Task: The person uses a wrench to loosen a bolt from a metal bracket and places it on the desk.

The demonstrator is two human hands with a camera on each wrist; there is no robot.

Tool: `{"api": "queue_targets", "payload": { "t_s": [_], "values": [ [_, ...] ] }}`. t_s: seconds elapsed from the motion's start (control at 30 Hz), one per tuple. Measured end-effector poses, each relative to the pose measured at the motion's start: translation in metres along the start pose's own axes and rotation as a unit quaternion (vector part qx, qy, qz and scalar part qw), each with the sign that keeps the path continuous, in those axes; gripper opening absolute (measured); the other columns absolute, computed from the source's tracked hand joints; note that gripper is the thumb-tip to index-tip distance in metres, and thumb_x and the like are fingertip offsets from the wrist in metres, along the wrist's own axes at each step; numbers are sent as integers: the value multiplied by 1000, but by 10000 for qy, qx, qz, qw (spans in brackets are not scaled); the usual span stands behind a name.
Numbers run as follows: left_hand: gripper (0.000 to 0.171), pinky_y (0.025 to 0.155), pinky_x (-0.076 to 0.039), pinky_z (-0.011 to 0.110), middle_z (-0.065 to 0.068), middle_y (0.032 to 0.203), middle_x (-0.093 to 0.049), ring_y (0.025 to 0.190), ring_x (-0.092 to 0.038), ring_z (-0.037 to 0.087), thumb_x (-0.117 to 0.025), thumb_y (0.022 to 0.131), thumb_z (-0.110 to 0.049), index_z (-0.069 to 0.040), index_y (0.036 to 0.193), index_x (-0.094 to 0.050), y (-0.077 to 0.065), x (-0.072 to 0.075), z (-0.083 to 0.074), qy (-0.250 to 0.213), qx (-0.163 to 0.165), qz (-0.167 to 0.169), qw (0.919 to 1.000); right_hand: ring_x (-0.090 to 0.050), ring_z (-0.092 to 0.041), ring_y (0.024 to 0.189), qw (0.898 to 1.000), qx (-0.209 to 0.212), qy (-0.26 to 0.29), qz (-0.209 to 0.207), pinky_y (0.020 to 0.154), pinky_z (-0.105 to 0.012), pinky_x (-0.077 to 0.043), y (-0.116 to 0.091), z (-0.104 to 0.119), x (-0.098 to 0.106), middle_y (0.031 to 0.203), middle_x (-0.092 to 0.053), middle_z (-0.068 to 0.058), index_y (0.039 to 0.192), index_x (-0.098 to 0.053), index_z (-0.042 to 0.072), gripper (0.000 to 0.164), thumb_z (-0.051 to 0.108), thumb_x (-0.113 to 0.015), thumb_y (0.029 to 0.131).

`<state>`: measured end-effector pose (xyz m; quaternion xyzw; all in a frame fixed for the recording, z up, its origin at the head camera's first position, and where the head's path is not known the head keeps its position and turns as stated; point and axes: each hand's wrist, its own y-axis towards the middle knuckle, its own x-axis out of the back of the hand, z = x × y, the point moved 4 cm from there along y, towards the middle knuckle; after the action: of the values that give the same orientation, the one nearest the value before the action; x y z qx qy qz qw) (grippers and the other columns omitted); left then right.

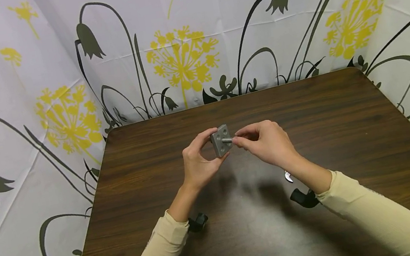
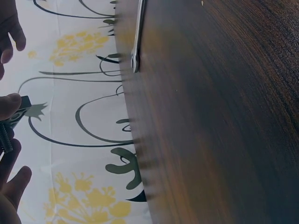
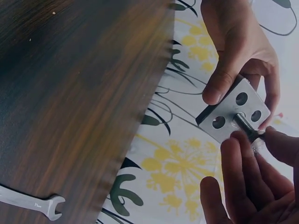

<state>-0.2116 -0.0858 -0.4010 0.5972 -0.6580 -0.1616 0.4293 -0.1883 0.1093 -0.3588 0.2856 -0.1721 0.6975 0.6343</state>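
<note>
White curtains (image 1: 12, 143) printed with yellow dandelion heads and dark bellflowers hang behind and beside a dark wood-grain table (image 1: 349, 133). Above its middle, the left hand (image 1: 198, 162) holds a small grey square metal plate (image 1: 221, 140) off the surface, thumb and fingers curled round its edges. The right hand (image 1: 266, 141) pinches the end of a threaded bolt (image 1: 227, 140) that stands in the plate's centre, fingertips drawn close together on it.

From the head camera the plate shows as a block with faint holes, and the bolt only as a short pale stub. The right wrist camera is much clearer: the plate (image 3: 233, 114) has round holes at its corners, the bolt (image 3: 245, 126) is visibly threaded and passes through the middle, the left thumb (image 3: 219, 84) presses the plate's edge, and the right fingertips (image 3: 243, 154) close on the bolt. That view also shows an open-ended wrench (image 3: 35, 203) lying flat on the table, of which the head view catches only a sliver by the right forearm. The left wrist camera shows the wrench (image 2: 137, 37) blurred, and only a corner of the plate (image 2: 18, 109) under a fingertip.
</note>
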Motion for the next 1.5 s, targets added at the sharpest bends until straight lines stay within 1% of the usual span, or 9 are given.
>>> {"api": "queue_targets", "payload": {
  "t_s": [0.1,0.23,0.4,0.57,0.7,0.87,1.1,1.3,1.5],
  "values": [
    [61,82,-55,46,8,111,-70,98,-68,20,-89,66,-4,-4,121,-63,0,0,0,-32,-22,-7,10000,-66,-10,75,9999,131,-52,-83,61,-34,-49,0,1,1,86,-73,8,104,-78,20,25,36,-77,85],
    [61,84,-55,43,8,112,-69,99,-68,20,-88,66,-4,-4,122,-63,0,0,1,-52,-13,13,10000,-67,-12,77,9991,387,-56,-172,64,-34,-52,0,2,1,89,-73,7,104,-78,20,23,27,-81,82],
    [62,84,-55,42,9,112,-69,99,-68,21,-88,66,-3,-5,123,-63,0,1,0,-60,-16,24,10000,-66,-11,82,9957,856,-173,-322,72,-36,-55,-2,5,1,92,-70,9,102,-78,21,23,17,-83,80],
    [62,82,-55,44,11,111,-70,97,-69,24,-89,65,-1,-4,122,-63,0,0,1,-83,-53,1,10000,-66,-10,83,9940,1005,-125,-410,76,-38,-56,-1,5,0,93,-69,9,104,-78,19,26,14,-83,79],
    [62,83,-55,41,10,111,-70,97,-68,23,-89,65,-2,-4,122,-63,1,0,0,-57,-55,-3,10000,-67,-11,83,9949,915,-61,-409,74,-37,-55,-2,4,1,93,-70,7,109,-76,17,30,21,-83,80],
    [63,85,-55,38,8,112,-69,99,-68,20,-89,66,-4,-5,123,-63,1,1,1,-4,-41,18,10000,-67,-10,79,9978,489,-88,-438,65,-35,-52,-2,3,2,91,-73,7,111,-76,20,31,39,-74,87],
    [63,86,-54,39,8,113,-69,101,-67,21,-89,66,-3,-5,123,-63,1,2,0,-12,-24,-1,10000,-64,-4,66,9991,-143,-367,-156,58,-36,-45,0,-2,0,72,-71,15,97,-79,25,40,58,-57,93],
    [62,83,-56,43,11,110,-70,96,-68,24,-88,65,0,-4,122,-63,2,3,-1,-39,-48,-46,10000,-63,-4,63,9990,-227,-389,-64,56,-36,-44,-1,-2,-1,68,-68,18,91,-79,26,37,57,-59,92],
    [62,85,-55,39,10,111,-70,99,-68,22,-88,66,-1,-4,122,-63,2,3,0,-51,-22,-48,10000,-63,-8,74,9992,27,-344,-212,61,-36,-47,0,1,-1,82,-71,11,96,-79,24,27,48,-67,89]
  ]
}}
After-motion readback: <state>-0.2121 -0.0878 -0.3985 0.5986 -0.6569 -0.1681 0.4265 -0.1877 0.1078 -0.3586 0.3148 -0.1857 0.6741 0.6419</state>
